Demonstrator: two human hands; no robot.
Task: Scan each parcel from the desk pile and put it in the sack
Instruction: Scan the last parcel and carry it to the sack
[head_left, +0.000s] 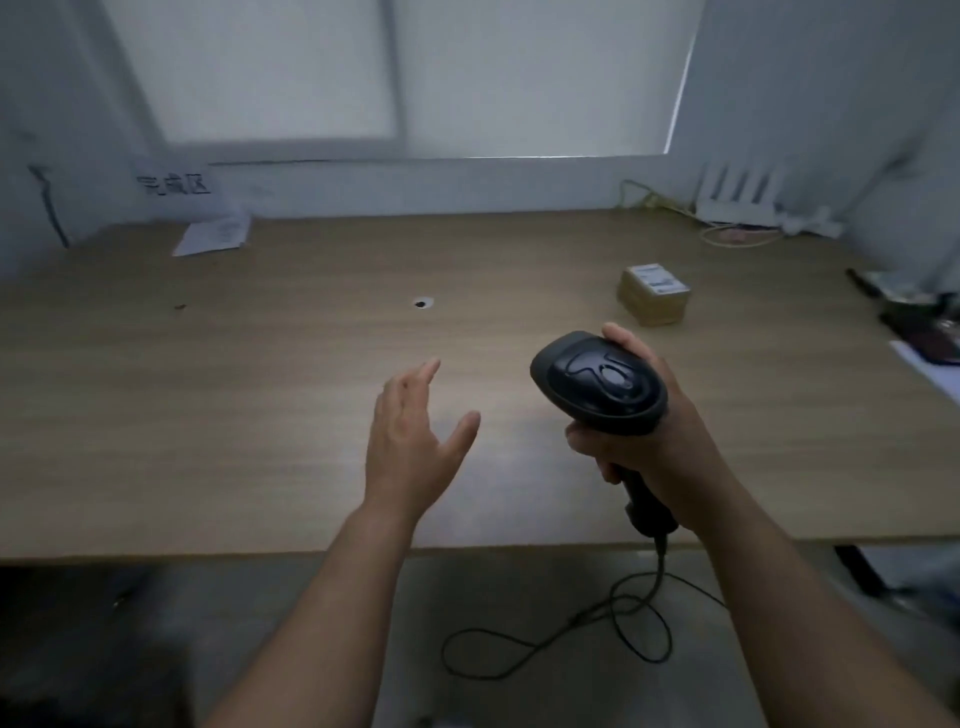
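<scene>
Head view: right hand (641, 436) grips the scanner (597, 384) by its handle; left hand (410, 441) hovers released, fingers straight, nothing in it. One parcel (654, 293) sits on the worktop (260, 389), far & slightly right of the hands, nearer the right hand, label up, long axis running far-left to near-right; sack not in view.
</scene>
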